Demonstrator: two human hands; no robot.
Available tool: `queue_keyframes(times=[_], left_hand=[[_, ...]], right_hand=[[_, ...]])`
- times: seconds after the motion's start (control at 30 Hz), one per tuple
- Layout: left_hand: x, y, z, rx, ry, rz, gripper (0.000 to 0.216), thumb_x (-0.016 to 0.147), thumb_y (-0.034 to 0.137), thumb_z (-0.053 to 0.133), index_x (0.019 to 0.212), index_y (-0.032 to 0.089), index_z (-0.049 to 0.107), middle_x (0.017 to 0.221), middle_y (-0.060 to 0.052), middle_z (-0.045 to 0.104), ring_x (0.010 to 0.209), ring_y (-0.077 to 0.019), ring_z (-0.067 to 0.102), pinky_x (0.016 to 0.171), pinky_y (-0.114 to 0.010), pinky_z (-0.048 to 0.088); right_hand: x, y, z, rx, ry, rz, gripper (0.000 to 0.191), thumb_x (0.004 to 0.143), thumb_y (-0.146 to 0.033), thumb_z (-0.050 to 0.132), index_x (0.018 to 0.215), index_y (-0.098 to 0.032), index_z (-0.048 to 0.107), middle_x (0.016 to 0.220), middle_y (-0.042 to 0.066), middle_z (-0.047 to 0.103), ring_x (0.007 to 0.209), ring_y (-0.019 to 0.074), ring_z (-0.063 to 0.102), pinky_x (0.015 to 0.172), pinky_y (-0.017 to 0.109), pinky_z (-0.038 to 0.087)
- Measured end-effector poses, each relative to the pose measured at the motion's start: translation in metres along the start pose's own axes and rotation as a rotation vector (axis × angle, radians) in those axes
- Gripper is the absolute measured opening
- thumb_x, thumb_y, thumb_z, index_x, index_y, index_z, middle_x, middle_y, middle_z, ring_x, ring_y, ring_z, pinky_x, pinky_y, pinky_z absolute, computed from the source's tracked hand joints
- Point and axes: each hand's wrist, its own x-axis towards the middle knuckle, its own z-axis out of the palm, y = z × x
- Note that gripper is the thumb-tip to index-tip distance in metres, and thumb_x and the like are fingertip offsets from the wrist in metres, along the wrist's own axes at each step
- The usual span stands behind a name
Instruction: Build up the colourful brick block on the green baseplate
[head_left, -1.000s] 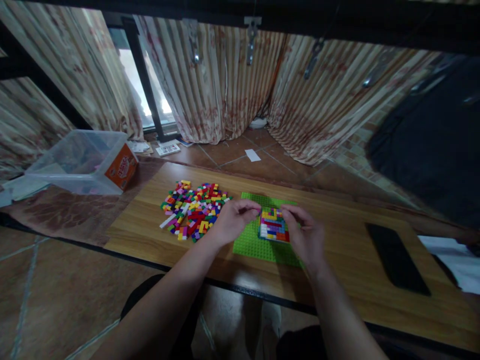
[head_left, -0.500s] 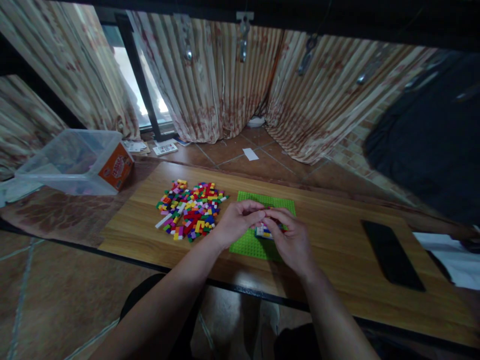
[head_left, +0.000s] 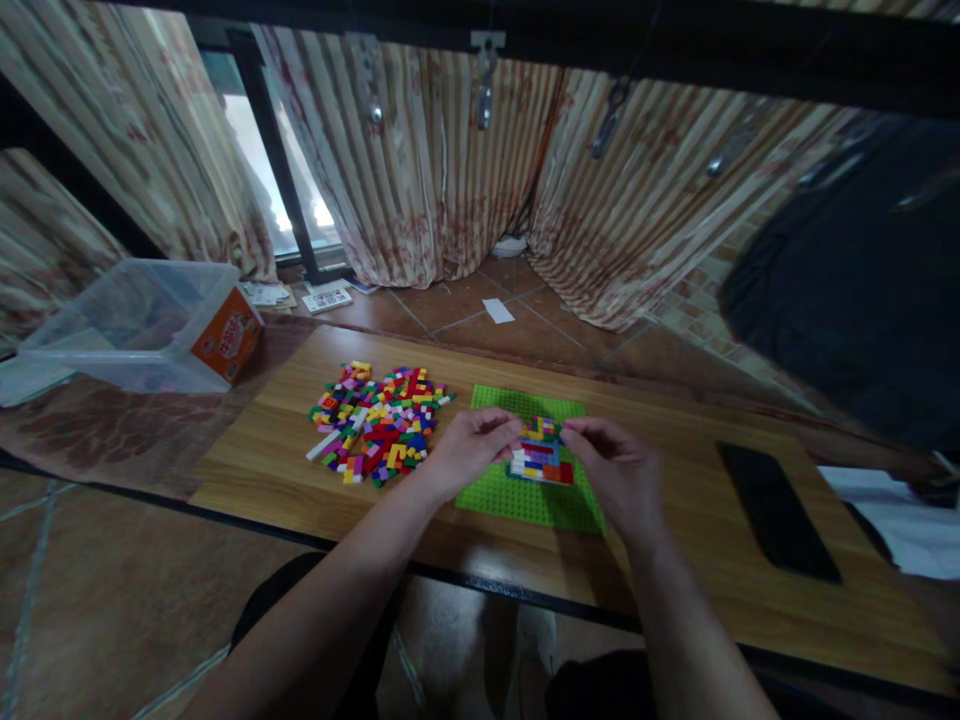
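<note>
A green studded baseplate [head_left: 487,495] lies on the wooden table, with a low multicoloured block build [head_left: 541,460] on it. Over the left side of the plate is my left hand [head_left: 472,450], thumb and fingers pinched together; whatever they hold, if anything, is too small to make out. My right hand [head_left: 619,470] is closed at the plate's right edge, with a small pink brick [head_left: 568,426] showing at its fingertips. Left of the plate a loose pile of coloured toy bricks [head_left: 386,425] is spread out.
A clear plastic bin [head_left: 127,350] with an orange label stands beyond the table's left end. On the table's right lies a black flat slab [head_left: 780,510], with white paper [head_left: 892,520] farther right. Curtains [head_left: 420,180] hang behind.
My hands were together over the build and have moved apart, the right hand going right. More of the build now shows between them, and a pink brick is visible at the right fingertips.
</note>
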Motion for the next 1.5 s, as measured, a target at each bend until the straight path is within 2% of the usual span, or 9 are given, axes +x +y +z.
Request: queue_keyframes(times=[0.1, 0.2, 0.33, 0.43, 0.6, 0.7, 1.07, 1.5], left_hand=[[0.001, 0.000, -0.003, 0.048, 0.031, -0.019, 0.025, 0.082, 0.036, 0.064, 0.073, 0.013, 0.063, 0.063, 0.001, 0.061, 0.055, -0.0067, 0.051, 0.055, -0.021, 0.039], [0.002, 0.000, -0.004, 0.061, 0.048, -0.031, 0.022, 0.081, 0.033, 0.064, 0.073, 0.013, 0.063, 0.062, 0.001, 0.061, 0.054, -0.0068, 0.051, 0.054, -0.021, 0.039], [0.002, 0.000, -0.003, 0.060, 0.048, -0.033, 0.020, 0.080, 0.032, 0.063, 0.074, 0.013, 0.064, 0.063, 0.001, 0.061, 0.055, -0.0070, 0.051, 0.054, -0.021, 0.038], [0.002, -0.001, -0.002, 0.062, 0.046, -0.038, 0.020, 0.080, 0.032, 0.063, 0.074, 0.013, 0.064, 0.063, 0.001, 0.062, 0.055, -0.0069, 0.051, 0.054, -0.021, 0.039], [0.003, -0.003, -0.003, 0.056, 0.046, -0.039, 0.022, 0.079, 0.034, 0.066, 0.075, 0.013, 0.065, 0.063, 0.001, 0.062, 0.055, -0.0072, 0.051, 0.055, -0.021, 0.039], [0.003, -0.003, -0.004, 0.059, 0.050, -0.031, 0.020, 0.079, 0.032, 0.065, 0.075, 0.012, 0.065, 0.063, 0.001, 0.061, 0.055, -0.0070, 0.051, 0.055, -0.021, 0.039], [0.004, -0.006, -0.003, 0.096, 0.061, -0.017, 0.016, 0.081, 0.027, 0.061, 0.076, 0.013, 0.065, 0.063, 0.002, 0.061, 0.055, -0.0078, 0.050, 0.055, -0.021, 0.039], [0.004, -0.010, -0.006, 0.069, 0.058, -0.023, 0.011, 0.079, 0.024, 0.062, 0.079, 0.013, 0.066, 0.067, 0.002, 0.061, 0.059, -0.0081, 0.051, 0.058, -0.021, 0.040]], right_hand=[[0.009, 0.007, -0.012, 0.010, 0.133, 0.105, 0.019, 0.066, -0.035, 0.077, 0.074, -0.019, 0.071, 0.074, 0.002, 0.071, 0.068, 0.0164, 0.063, 0.068, 0.032, 0.051], [0.013, 0.014, -0.020, -0.017, 0.175, 0.146, 0.024, 0.065, -0.037, 0.078, 0.079, -0.017, 0.072, 0.074, 0.003, 0.071, 0.066, 0.0160, 0.063, 0.064, 0.031, 0.051], [0.013, 0.023, -0.024, -0.072, 0.098, 0.137, 0.035, 0.069, -0.043, 0.074, 0.092, -0.016, 0.074, 0.085, 0.007, 0.074, 0.074, 0.0198, 0.067, 0.072, 0.036, 0.054], [0.013, 0.031, -0.025, -0.131, 0.054, 0.124, 0.035, 0.072, -0.046, 0.071, 0.091, -0.017, 0.074, 0.087, 0.008, 0.075, 0.078, 0.0217, 0.068, 0.078, 0.040, 0.054], [0.012, 0.039, -0.024, -0.212, 0.005, 0.106, 0.036, 0.076, -0.049, 0.067, 0.090, -0.017, 0.073, 0.084, 0.008, 0.075, 0.076, 0.0229, 0.069, 0.074, 0.040, 0.055], [0.011, 0.036, -0.021, -0.253, -0.014, 0.077, 0.031, 0.078, -0.046, 0.065, 0.088, -0.018, 0.073, 0.085, 0.008, 0.075, 0.079, 0.0232, 0.070, 0.077, 0.040, 0.055], [0.012, 0.035, -0.014, -0.289, -0.061, 0.013, 0.023, 0.075, -0.042, 0.067, 0.081, -0.021, 0.077, 0.088, 0.007, 0.076, 0.082, 0.0229, 0.069, 0.079, 0.039, 0.053], [0.017, 0.043, -0.008, -0.124, -0.026, 0.130, 0.025, 0.066, -0.036, 0.073, 0.083, -0.018, 0.075, 0.072, 0.004, 0.073, 0.067, 0.0190, 0.067, 0.067, 0.035, 0.053]])
